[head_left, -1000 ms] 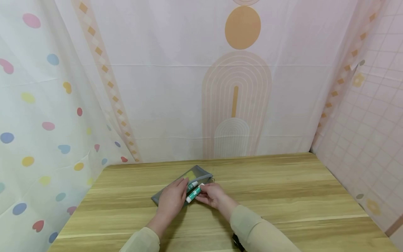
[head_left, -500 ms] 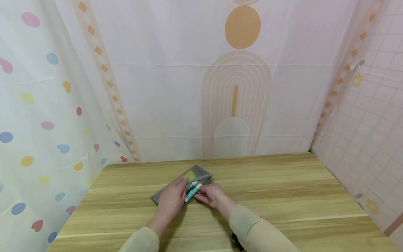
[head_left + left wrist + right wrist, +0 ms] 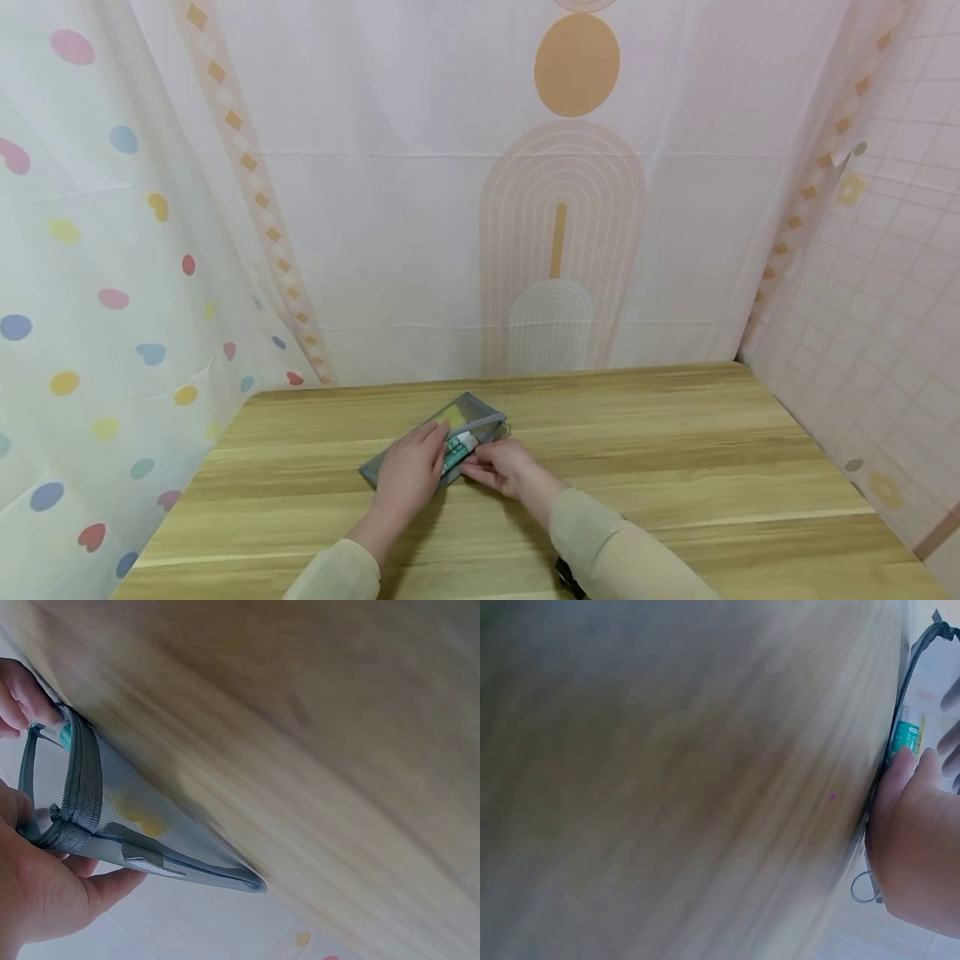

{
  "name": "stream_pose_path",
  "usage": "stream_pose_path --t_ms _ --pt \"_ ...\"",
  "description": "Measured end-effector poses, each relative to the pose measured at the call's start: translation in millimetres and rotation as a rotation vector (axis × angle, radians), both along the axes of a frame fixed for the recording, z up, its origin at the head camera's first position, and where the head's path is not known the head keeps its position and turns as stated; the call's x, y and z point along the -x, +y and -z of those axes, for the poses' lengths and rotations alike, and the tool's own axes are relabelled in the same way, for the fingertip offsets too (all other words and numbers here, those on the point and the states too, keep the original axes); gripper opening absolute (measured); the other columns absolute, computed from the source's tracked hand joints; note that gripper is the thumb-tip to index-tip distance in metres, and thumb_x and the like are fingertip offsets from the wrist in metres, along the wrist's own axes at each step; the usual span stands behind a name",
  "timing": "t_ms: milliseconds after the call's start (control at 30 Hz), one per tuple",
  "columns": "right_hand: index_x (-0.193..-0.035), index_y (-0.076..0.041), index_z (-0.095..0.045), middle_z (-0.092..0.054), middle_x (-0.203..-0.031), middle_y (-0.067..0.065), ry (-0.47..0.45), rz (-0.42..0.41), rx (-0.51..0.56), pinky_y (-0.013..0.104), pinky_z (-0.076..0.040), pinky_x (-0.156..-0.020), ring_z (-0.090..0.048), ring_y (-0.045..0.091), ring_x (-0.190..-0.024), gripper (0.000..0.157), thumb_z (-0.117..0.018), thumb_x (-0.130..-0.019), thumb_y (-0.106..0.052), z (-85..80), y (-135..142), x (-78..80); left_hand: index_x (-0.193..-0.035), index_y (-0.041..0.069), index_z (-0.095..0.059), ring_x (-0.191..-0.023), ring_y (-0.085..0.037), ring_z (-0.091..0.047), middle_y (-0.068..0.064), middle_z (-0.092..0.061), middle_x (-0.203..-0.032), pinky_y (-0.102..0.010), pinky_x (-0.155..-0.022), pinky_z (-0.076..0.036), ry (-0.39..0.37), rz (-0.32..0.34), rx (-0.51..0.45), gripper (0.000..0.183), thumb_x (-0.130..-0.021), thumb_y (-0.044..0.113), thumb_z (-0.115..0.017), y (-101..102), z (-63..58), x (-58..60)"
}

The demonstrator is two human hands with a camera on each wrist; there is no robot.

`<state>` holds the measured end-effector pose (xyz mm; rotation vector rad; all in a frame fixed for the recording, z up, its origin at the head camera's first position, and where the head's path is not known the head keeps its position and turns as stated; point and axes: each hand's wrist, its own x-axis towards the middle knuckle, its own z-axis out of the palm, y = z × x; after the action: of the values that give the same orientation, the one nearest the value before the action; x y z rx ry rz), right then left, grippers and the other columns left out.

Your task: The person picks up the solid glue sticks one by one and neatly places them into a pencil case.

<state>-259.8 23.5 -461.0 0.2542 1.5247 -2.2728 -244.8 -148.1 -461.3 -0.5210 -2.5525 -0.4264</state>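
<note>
A grey mesh zip pouch (image 3: 480, 408) lies slanted on the table in the head view, its zip side open. My left hand (image 3: 411, 471) grips the pouch near its middle; the left wrist view shows the thumb and fingers about the opened edge of the pouch (image 3: 82, 780). In the pouch mouth lie green-and-white glue sticks (image 3: 456, 451), close together and partly covered. My right hand (image 3: 506, 465) reaches to the opening from the right and pinches one glue stick (image 3: 906, 736) by its end. A yellow item (image 3: 452, 416) shows through the mesh.
The wooden table (image 3: 675, 467) stretches to both sides of the pouch. A metal ring (image 3: 864, 887) hangs at the pouch end. Patterned cloth (image 3: 405, 250) hangs behind the table, with more cloth at both sides.
The glue stick in my right hand has moved down and left, deeper into the pouch opening, and is now mostly hidden. My left hand and the pouch have stayed in place.
</note>
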Motion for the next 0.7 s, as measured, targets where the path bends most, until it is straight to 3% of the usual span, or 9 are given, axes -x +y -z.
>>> stream_pose_path --t_ms 300,700 --pt "-0.133 0.02 -0.042 -0.065 -0.108 0.027 0.034 -0.031 -0.049 0.033 -0.058 -0.085 -0.069 0.018 -0.077 0.037 -0.047 -0.103 -0.001 -4.0 18 -4.4 -0.127 0.003 -0.066 -0.115 -0.037 -0.061 -0.017 -0.065 -0.126 -0.06 -0.094 -0.049 -0.034 -0.01 0.0 0.035 -0.096 0.021 -0.065 2 -2.8 -2.6" --pt "-0.129 0.019 -0.045 -0.066 -0.101 0.02 0.091 -0.009 -0.046 0.032 -0.059 -0.083 -0.069 0.017 -0.079 0.033 -0.046 -0.104 -0.003 -18.1 46 -6.7 -0.109 0.007 -0.075 -0.108 -0.037 -0.065 -0.018 -0.069 -0.116 -0.059 -0.087 -0.053 0.07 0.044 0.015 0.022 -0.092 0.019 -0.071 1 0.3 -0.2"
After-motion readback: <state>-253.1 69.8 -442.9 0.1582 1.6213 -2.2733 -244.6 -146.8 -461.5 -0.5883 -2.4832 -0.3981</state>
